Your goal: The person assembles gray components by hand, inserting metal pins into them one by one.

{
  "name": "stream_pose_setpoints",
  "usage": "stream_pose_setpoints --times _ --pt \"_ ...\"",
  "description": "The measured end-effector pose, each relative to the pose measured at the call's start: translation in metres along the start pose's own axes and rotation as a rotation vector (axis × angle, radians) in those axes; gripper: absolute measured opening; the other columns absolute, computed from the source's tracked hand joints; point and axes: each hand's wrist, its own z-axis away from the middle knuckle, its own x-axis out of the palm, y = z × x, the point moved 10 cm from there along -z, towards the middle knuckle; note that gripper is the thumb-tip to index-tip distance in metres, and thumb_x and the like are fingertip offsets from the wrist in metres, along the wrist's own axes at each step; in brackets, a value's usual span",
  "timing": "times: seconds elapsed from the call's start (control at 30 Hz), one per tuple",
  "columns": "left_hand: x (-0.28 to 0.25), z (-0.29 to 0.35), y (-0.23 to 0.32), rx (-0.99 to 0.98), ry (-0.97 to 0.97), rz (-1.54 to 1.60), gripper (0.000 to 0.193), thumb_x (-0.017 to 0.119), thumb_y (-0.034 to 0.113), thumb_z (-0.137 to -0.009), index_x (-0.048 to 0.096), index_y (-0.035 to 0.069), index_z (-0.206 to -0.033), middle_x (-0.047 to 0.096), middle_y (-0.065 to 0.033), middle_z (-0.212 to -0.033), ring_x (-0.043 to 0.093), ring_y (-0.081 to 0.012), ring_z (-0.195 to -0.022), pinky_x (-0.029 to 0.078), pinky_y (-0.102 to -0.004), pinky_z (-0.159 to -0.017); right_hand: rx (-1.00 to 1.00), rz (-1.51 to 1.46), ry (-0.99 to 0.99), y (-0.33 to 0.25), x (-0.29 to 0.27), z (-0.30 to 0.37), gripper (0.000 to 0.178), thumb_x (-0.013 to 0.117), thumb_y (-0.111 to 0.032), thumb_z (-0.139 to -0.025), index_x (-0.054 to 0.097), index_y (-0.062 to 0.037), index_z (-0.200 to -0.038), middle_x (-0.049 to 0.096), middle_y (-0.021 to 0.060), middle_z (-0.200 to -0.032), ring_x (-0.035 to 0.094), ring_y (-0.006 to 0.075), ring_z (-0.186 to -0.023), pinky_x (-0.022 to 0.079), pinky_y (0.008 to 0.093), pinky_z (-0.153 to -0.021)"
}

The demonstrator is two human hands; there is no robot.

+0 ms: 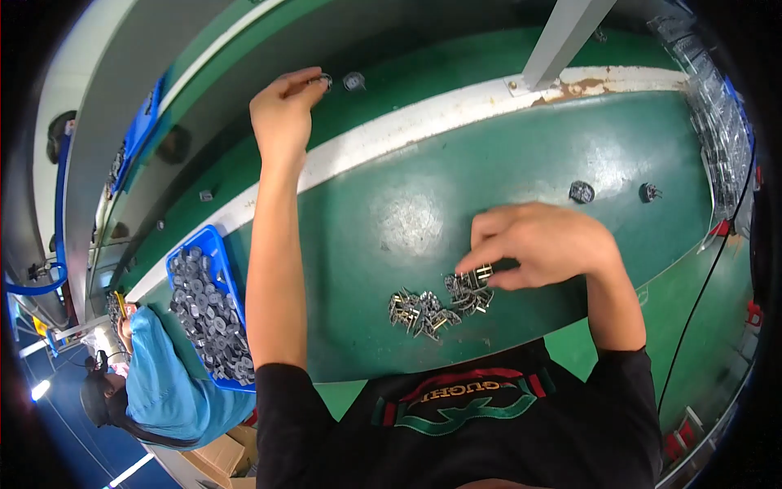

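Observation:
My left hand (285,102) reaches over the green strip beyond the white rail, fingers closed in a pinch. At its fingertips is a small round grey part (327,81), partly hidden by the fingers. Just to the right, a similar round grey part (354,81) lies on the strip. My right hand (542,244) is low over the near worktop, thumb and fingers closed on a small dark piece with brass-coloured pins (482,275). Below and to its left lies a heap of small dark pieces with metal pins (423,313), some touching that hand's fingertips.
A blue bin (218,244) full of round grey parts stands left of my left forearm. Two dark round parts (582,192) lie at the worktop's right. A grey post (562,41) rises from the white rail (407,134). Clear plastic trays (717,122) stack far right. A person in blue (175,383) works at left.

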Motion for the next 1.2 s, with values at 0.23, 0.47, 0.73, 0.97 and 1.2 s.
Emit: stream_pose_setpoints --times 0.23,0.47,0.73,0.97,1.2 --pt "0.003 -0.127 -0.043 0.032 0.148 -0.416 0.020 0.075 0.017 -0.083 0.078 0.003 -0.097 0.074 -0.0091 -0.083 0.069 -0.0180 -0.077 0.053 -0.0307 -0.075 0.006 -0.034 -0.087 0.026 0.030 -0.001 0.014 0.073 -0.016 -0.081 0.072 -0.0082 -0.092 0.064 0.0064 -0.095 0.062 0.0276 -0.099 0.051 0.0416 -0.081" --pt "0.001 -0.127 -0.037 0.202 0.244 -0.610 0.033 0.075 0.032 -0.081 0.077 0.011 -0.106 0.075 -0.0128 -0.091 0.072 -0.0285 -0.090 0.054 -0.0384 -0.085 -0.027 -0.011 -0.003 0.015 0.024 0.003 0.013 0.069 -0.018 -0.081 0.069 -0.0063 -0.088 0.064 0.0083 -0.095 0.061 0.0291 -0.101 0.052 0.0415 -0.084" --pt "0.115 -0.010 0.016 0.396 -0.495 -0.512 0.026 0.075 0.017 -0.083 0.075 0.009 -0.109 0.064 -0.0079 -0.110 0.060 -0.0182 -0.079 0.051 -0.0322 -0.078 0.066 0.162 -0.041 0.020 0.028 0.007 0.021 0.072 -0.016 -0.078 0.069 -0.0066 -0.097 0.062 0.0086 -0.096 0.062 0.0300 -0.102 0.053 0.0425 -0.084" --pt "0.087 0.048 0.022 -0.040 -0.259 0.035 0.031 0.079 0.009 -0.082 0.070 -0.004 -0.108 0.064 -0.0102 -0.101 0.066 -0.0135 -0.073 0.053 -0.0252 -0.066 0.180 0.245 -0.022 0.031 0.001 0.029 0.016 0.071 -0.012 -0.076 0.068 -0.0072 -0.092 0.066 0.0084 -0.093 0.065 0.0317 -0.095 0.054 0.0435 -0.078" --pt "0.065 0.151 -0.020 -0.426 -0.219 0.801 0.023 0.061 0.004 -0.096 0.062 -0.003 -0.118 0.068 -0.0133 -0.094 0.069 -0.0201 -0.075 0.061 -0.0299 -0.067 0.217 0.115 0.005 0.035 -0.006 0.022 0.018 0.071 -0.014 -0.077 0.068 -0.0090 -0.094 0.066 0.0071 -0.091 0.066 0.0311 -0.093 0.052 0.0439 -0.075"
